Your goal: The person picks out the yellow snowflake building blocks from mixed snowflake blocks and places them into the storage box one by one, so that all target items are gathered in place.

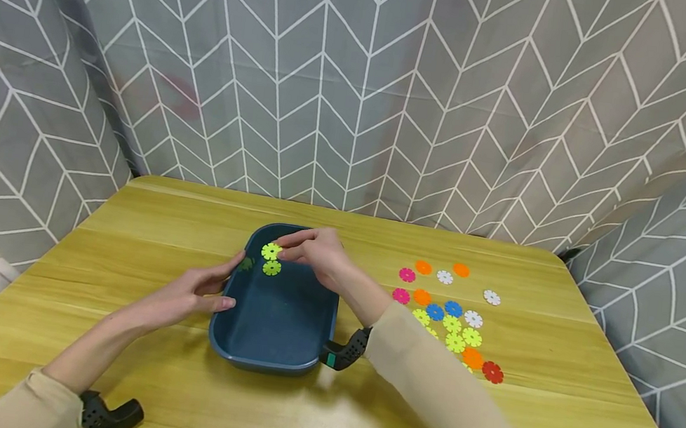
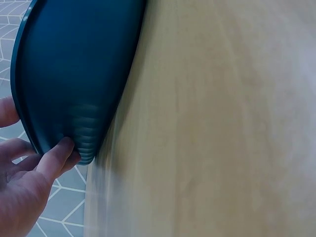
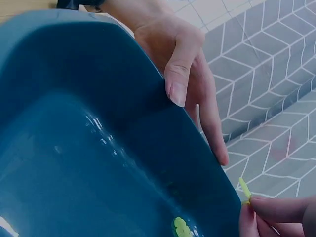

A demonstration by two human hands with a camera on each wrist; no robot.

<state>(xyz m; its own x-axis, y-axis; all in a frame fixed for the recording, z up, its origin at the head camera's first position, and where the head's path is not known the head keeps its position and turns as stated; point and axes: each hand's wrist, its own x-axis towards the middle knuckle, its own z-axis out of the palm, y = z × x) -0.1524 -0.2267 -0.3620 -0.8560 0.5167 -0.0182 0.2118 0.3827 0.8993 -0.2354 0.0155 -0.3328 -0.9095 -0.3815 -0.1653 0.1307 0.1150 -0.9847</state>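
A dark blue plastic bin (image 1: pixel 279 327) stands on the wooden table. My left hand (image 1: pixel 197 291) holds its left side, the thumb over the rim and the fingers along the outer wall. In the right wrist view that thumb hooks over the bin's edge (image 3: pixel 140 47). Over the far end of the bin, my right hand (image 1: pixel 324 256) pinches a yellow-green notched disc (image 1: pixel 272 251) between thumb and fingers; it appears edge-on in the right wrist view. A second yellow-green notched disc (image 1: pixel 272 268) lies in the bin, just below the held one in the head view.
Right of the bin, several notched discs lie scattered on the wooden table (image 1: pixel 557 337): orange discs (image 1: pixel 423 267), blue discs (image 1: pixel 453 308), white discs (image 1: pixel 491 297), pink discs (image 1: pixel 407 275), yellow-green discs (image 1: pixel 455 342) and a red disc (image 1: pixel 493 372). A patterned curtain (image 1: pixel 356 102) hangs behind the table.
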